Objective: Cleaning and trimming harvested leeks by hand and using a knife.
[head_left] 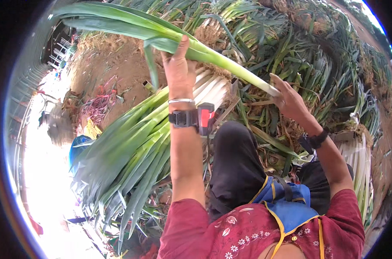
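A long leek [230,64] slants across the upper middle, its green leaves toward the far left and its white end toward the right. My left hand [179,71] is closed around it where the leaves begin, thumb pointing up along the stalk. At the white end, my right hand [293,103] grips the tip, its index finger stretched along the stalk; its other fingers are partly hidden. Below the held leek, beside my left forearm, lies a pile of trimmed-looking leeks [150,134], white ends away from me and leaves toward the lower left.
A large heap of leeks [308,60] with dry roots and leaves covers the ground ahead and right. More white stalks [362,162] lie by my right elbow. Reddish strands [101,103] sit on brown soil [118,60] at the left. My knee [235,146] is close below the hands.
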Demonstrator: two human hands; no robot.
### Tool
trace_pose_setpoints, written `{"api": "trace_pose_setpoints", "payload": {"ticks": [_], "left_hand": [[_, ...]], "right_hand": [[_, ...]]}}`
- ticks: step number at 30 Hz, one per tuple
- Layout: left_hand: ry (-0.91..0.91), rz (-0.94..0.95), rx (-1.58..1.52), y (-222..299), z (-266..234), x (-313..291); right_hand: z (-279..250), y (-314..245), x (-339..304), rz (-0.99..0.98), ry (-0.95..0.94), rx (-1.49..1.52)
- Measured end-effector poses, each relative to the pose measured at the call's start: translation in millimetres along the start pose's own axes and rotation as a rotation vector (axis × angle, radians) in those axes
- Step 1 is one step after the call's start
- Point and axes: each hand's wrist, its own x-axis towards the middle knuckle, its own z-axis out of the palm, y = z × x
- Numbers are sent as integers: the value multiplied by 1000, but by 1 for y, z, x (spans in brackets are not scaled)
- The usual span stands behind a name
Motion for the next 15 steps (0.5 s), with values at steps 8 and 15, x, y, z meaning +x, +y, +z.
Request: {"api": "trace_pose_setpoints", "payload": {"ticks": [8, 15], "left_hand": [[-29, 246, 9, 104, -37, 10], [-103, 324, -66, 185, -100, 6]], "right_hand": [[15, -53, 54, -139, 46, 120], [34, -53, 100, -398, 9, 104]]}}
